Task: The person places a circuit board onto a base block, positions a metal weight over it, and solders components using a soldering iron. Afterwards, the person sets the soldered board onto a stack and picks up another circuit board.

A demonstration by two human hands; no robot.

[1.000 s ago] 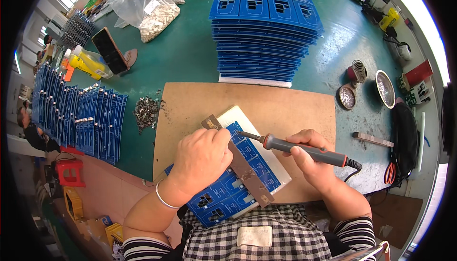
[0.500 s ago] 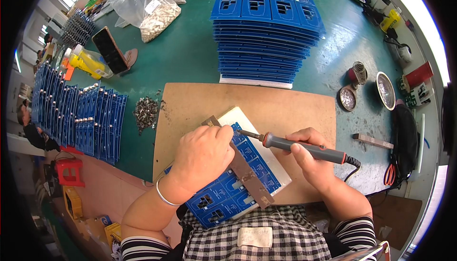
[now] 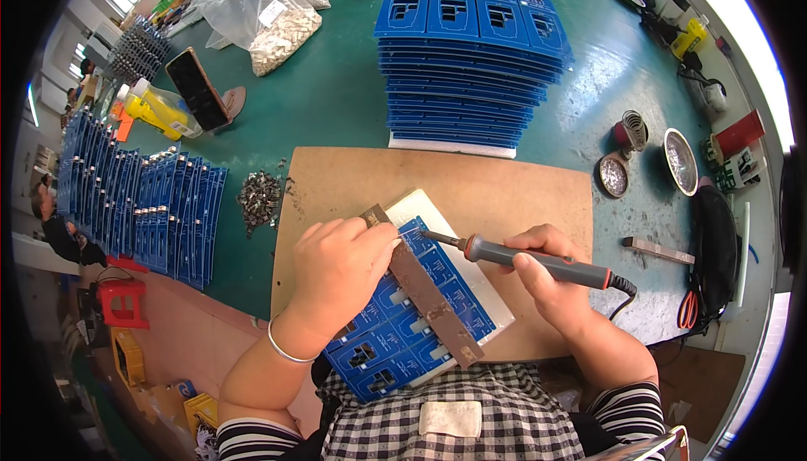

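Note:
My right hand [image 3: 551, 272] is wrapped around the grey handle of a soldering iron [image 3: 538, 263]. The iron's tip rests at the upper edge of a blue circuit board panel [image 3: 458, 289], close to the board's far corner. Across the panel lies a flat brown bar [image 3: 433, 297], slanting from upper left to lower right. Curled over the board, my left hand [image 3: 340, 272] has its fingertips together beside the bar's upper part; whatever they pinch is hidden. Beneath the panel, a white foam pad [image 3: 496, 301] sits tilted on a brown work board [image 3: 538, 192].
A tall stack of blue panels [image 3: 466, 83] stands beyond the work board. Left are loose small metal parts [image 3: 259, 200] and upright panels [image 3: 176, 209]. A phone [image 3: 197, 87] leans behind them. Right are a coiled iron stand [image 3: 634, 131], a round tin [image 3: 614, 177] and a metal bar [image 3: 660, 249].
My left hand has shifted left and slightly down, away from the iron's tip, uncovering more of the bar. The soldering iron and my right hand have stayed in place.

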